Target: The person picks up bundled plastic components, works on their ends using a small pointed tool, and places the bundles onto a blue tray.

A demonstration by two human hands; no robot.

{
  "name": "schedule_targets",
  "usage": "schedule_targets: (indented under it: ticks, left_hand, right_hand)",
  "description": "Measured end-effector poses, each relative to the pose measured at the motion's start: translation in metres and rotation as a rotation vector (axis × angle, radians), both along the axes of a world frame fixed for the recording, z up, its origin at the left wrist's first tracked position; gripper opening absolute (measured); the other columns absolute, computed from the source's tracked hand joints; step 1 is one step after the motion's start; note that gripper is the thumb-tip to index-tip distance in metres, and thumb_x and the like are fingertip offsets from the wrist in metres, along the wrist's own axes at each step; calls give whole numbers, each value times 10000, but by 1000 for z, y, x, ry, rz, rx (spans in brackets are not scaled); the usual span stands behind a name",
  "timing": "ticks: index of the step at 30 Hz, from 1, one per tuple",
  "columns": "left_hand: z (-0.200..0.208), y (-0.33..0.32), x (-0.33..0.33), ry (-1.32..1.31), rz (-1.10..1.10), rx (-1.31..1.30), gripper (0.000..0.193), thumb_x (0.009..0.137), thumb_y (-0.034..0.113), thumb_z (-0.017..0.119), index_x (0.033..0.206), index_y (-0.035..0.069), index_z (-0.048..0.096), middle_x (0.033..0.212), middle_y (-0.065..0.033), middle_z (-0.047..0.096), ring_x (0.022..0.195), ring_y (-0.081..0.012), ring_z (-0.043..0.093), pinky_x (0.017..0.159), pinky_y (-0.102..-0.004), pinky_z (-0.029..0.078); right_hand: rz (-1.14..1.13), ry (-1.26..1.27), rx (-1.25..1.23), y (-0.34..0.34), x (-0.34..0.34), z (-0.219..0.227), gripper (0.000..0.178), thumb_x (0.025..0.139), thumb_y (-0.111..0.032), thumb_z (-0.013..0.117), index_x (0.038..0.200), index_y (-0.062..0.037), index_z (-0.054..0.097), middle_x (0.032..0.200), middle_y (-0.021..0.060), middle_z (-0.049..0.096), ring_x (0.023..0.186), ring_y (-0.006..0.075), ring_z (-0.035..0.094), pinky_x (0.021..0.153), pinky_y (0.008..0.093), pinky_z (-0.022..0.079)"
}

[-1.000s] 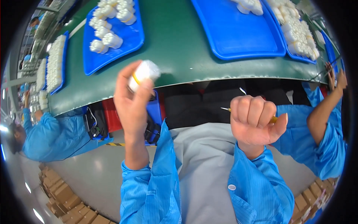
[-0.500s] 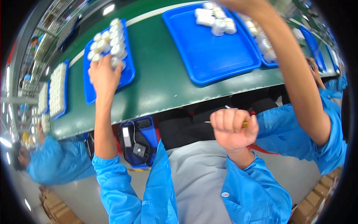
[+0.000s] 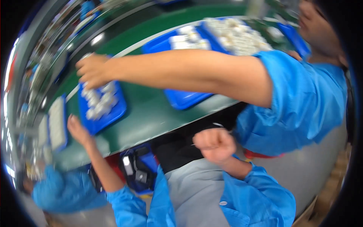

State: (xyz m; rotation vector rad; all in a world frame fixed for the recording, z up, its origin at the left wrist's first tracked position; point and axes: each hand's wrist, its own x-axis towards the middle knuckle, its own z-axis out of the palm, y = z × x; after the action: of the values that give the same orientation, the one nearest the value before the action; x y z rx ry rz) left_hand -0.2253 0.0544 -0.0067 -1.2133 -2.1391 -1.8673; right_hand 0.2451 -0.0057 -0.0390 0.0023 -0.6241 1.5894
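Observation:
My left hand point(image 3: 78, 129) is blurred beside the near left edge of a blue tray point(image 3: 99, 125). Its fingers look stretched out, and I see nothing in them. White, rounded pieces point(image 3: 101, 104) lie in that tray. A co-worker's bare arm point(image 3: 181, 72) reaches across from the right, with that person's hand point(image 3: 94, 71) over the tray's far end. In front of my body, my right hand point(image 3: 215, 145) is closed in a fist. It grips a thin tool whose yellow handle showed earlier; the fingers now hide nearly all of it.
The co-worker's arm crosses a middle blue tray point(image 3: 185, 100) holding white pieces. Another tray of white pieces point(image 3: 242, 38) is beyond it. Left stand filled trays point(image 3: 57, 125). Below the green table point(image 3: 143, 121) is a blue bin point(image 3: 152, 160) with black items. Another person point(image 3: 68, 189) sits left.
My left hand has left the pieces in the left tray and moved left and nearer. The co-worker's arm has swung leftward over that tray. My right fist has shifted slightly left and nearer.

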Motion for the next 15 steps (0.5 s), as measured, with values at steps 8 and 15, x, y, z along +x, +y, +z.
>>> schedule_targets:
  ticks: [8,15]
  left_hand:
    - [0,-9,10,-290,-200,0,517,1003,333,533,1369,-26,462,1298,-179,538,1191,-253,540,1035,-363,406]
    - [15,9,17,-82,-348,-130,529,917,292,649,1376,72,505,1381,-214,461,1247,-281,507,1029,-410,431]
  right_hand:
    - [73,-208,63,-18,-14,15,511,1006,-388,399,575,-119,344,529,5,358,486,137,307,483,298,249]
    - [62,-205,43,-27,-28,17,500,1002,-368,392,572,-121,335,528,1,349,481,134,286,486,304,231]
